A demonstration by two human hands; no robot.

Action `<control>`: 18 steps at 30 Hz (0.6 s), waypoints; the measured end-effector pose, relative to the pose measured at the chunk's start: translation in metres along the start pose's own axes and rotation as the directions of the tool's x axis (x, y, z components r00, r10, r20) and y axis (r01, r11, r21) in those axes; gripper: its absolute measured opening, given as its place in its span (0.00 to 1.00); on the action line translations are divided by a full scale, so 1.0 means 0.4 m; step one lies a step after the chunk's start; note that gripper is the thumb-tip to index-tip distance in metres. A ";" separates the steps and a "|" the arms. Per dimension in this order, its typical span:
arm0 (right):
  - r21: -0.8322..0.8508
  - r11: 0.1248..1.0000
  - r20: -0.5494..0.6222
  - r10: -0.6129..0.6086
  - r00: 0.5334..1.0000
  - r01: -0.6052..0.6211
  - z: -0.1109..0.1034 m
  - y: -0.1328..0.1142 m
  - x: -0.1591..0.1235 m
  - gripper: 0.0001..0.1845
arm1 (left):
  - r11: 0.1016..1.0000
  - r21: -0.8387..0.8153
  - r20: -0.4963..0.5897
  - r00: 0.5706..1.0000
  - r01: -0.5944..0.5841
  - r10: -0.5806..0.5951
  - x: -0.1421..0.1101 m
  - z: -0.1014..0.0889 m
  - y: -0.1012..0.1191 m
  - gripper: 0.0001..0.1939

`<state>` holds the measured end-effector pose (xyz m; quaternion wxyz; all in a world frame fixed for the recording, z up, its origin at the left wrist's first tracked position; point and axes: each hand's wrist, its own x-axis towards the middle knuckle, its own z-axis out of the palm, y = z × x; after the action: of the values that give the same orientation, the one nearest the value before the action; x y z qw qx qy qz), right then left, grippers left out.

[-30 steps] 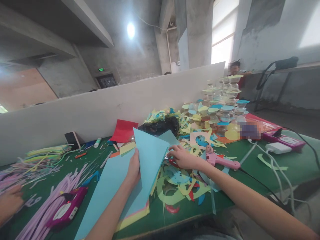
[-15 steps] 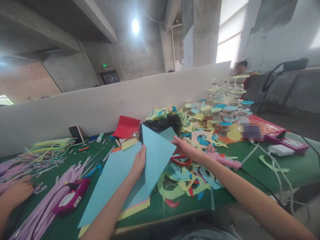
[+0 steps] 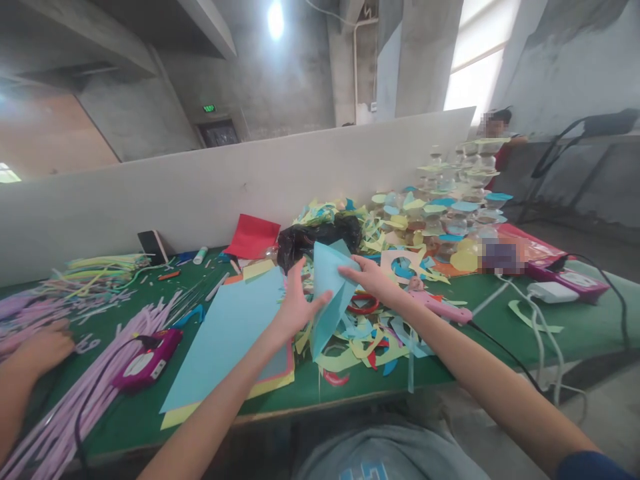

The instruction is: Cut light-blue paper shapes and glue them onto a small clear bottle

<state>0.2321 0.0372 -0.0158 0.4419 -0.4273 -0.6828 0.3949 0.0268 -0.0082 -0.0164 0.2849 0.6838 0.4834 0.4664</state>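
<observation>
A folded light-blue sheet of paper is held up above the scraps, bent with a crease. My right hand pinches its right side between thumb and fingers. At its left is my left hand, thumb and fingers spread apart, the thumb lying over the paper's edge. Red-handled scissors lie behind the paper on the cut scraps, their blades hidden. A stack of coloured paper, blue on top with pink and yellow edges below, rests under my left forearm.
Pink glue gun and cables lie on the right. Behind are a black plastic bag, red paper and stacked clear cups with paper discs. Purple strips and a magenta box lie left, beside another person's hand.
My right hand has let go of the scissors and taken the sheet's right side. The sheet has moved right, off the stack, and been folded. My left hand has opened beside it.
</observation>
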 end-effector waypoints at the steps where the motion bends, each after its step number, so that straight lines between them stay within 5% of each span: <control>1: -0.015 1.000 -0.018 -0.005 1.000 0.004 0.000 -0.003 -0.001 0.25 | 1.000 0.019 0.053 0.999 -0.006 0.005 -0.001 0.011 0.007 0.47; 7: 0.064 0.997 -0.152 -0.039 0.988 0.049 -0.006 -0.010 0.000 0.27 | 1.000 -0.012 0.170 0.985 0.005 -0.003 0.075 0.036 -0.006 0.41; 12: 0.157 0.987 -0.211 0.005 0.978 0.029 -0.032 -0.014 0.004 0.27 | 0.985 -0.169 -0.169 0.984 0.019 -0.048 0.149 -0.013 -0.081 0.18; 14: 0.145 0.989 -0.213 0.034 0.976 -0.002 -0.040 -0.016 0.003 0.27 | 0.940 -0.340 -0.293 0.945 0.041 -0.147 0.159 -0.038 -0.110 0.18; 18: 0.018 0.997 -0.182 0.080 0.980 -0.078 -0.039 -0.013 0.001 0.24 | 0.904 -0.427 -0.350 0.919 0.013 -0.179 0.159 -0.082 -0.128 0.21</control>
<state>0.2453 0.0385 -0.0062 0.4889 -0.4859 -0.6199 0.3751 -0.0174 0.0677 -0.0231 0.3476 0.4782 0.4525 0.6676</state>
